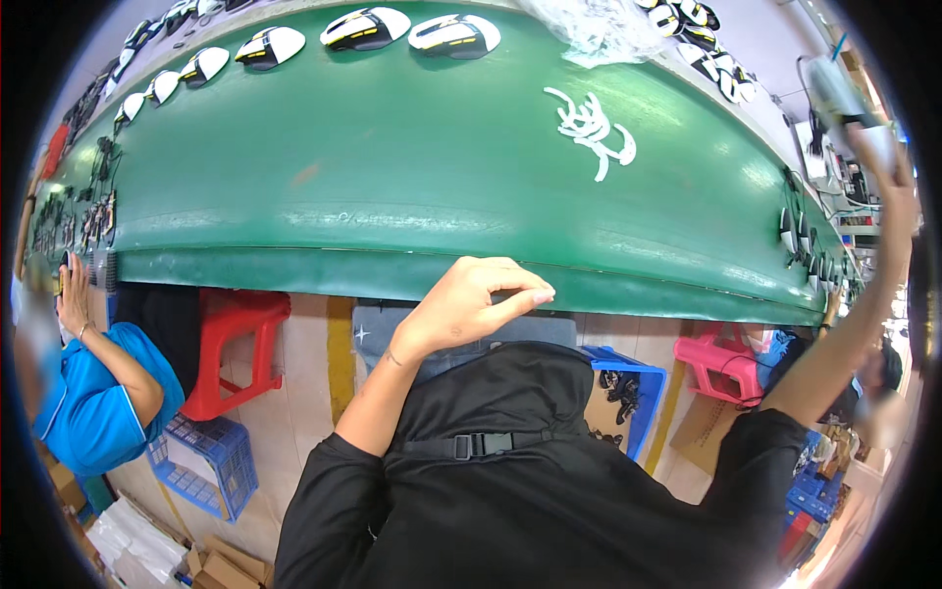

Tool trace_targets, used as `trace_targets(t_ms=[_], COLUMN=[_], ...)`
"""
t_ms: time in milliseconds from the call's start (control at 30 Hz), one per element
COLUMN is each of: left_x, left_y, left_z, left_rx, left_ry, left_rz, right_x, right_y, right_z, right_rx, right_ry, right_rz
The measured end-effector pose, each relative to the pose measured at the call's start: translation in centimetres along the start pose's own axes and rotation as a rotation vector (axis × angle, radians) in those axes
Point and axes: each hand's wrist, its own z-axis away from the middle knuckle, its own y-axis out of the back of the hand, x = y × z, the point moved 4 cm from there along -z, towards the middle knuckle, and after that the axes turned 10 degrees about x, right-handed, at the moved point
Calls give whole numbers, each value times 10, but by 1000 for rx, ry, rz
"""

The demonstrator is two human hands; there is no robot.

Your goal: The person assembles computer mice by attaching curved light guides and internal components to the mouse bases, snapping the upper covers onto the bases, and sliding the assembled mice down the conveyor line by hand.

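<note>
Head view showed the left hand (471, 304) resting half-curled and grasping nothing at the green belt's (392, 177) near edge. The right hand (883, 167) reached up to a blurred device (834, 93); its grip I could not tell. Computer mice (365, 27) lay far across, so the next move probably needed a long reach.

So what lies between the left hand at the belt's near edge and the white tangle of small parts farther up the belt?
Only bare green belt lies between the left hand and the white tangle of parts, as the head view shows.
</note>
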Motion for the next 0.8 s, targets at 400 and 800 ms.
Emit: trace_targets(t_ms=[400,800], left_x=[-18,-19], left_y=[-1,2], left_z=[5,4], left_rx=[56,110], left_ry=[-237,-212], left_rz=[62,57], right_x=[35,-144], right_y=[-134,-315], right_z=[131,124], right_rx=[355,-215], right_ry=[343,598], right_rz=[710,27])
